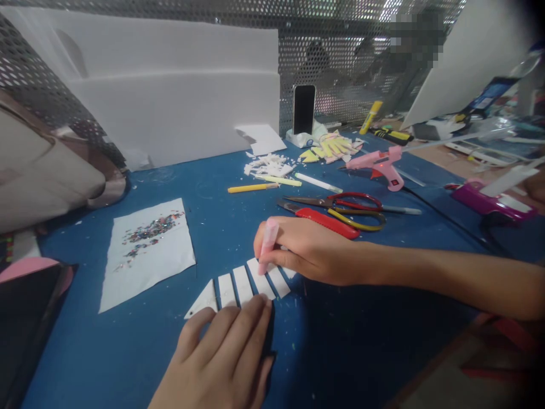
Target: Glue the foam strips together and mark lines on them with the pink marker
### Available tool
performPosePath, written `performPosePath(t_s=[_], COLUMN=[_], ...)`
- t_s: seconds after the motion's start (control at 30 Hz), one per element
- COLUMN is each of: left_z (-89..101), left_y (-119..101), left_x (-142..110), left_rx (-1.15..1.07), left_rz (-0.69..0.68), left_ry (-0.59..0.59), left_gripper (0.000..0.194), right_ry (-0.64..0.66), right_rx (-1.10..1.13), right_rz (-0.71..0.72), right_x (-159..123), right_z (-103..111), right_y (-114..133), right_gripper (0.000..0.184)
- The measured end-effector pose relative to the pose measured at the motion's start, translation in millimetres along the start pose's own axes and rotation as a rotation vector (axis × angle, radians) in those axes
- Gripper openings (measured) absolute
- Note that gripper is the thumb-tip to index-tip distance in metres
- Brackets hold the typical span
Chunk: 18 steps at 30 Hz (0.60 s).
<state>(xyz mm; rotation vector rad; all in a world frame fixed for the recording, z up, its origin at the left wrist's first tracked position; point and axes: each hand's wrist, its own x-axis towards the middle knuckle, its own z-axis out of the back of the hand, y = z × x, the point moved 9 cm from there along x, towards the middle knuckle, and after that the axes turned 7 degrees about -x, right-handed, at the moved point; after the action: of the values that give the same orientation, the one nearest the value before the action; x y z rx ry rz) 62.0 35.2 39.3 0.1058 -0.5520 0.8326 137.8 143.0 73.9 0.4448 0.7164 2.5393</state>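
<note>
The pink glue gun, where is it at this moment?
In the head view, the pink glue gun is on the blue table, right of centre, beyond the scissors and left of the purple tool.

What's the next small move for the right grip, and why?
Probably slide the pink translucent tube slightly down the flat white strip beneath it: the right grip holds its lower end at that strip, while the left grip lies spread at the strips' near edges, seemingly steadying them.
</note>
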Motion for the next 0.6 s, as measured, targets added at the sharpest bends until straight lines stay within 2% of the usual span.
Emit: performPosePath(t_s=[0.6], left_z=[-0.3], left_y=[0.0], left_x=[-3.0], left_rx=[0.016], left_rz=[-0.011], left_ry=[0.009], left_gripper=[0.031], right_ry=[-0.007], right_rx=[-0.139], right_rz=[0.079], right_x=[-2.3], right_z=[-4.9], right_y=[1.4], right_gripper=[0.024])
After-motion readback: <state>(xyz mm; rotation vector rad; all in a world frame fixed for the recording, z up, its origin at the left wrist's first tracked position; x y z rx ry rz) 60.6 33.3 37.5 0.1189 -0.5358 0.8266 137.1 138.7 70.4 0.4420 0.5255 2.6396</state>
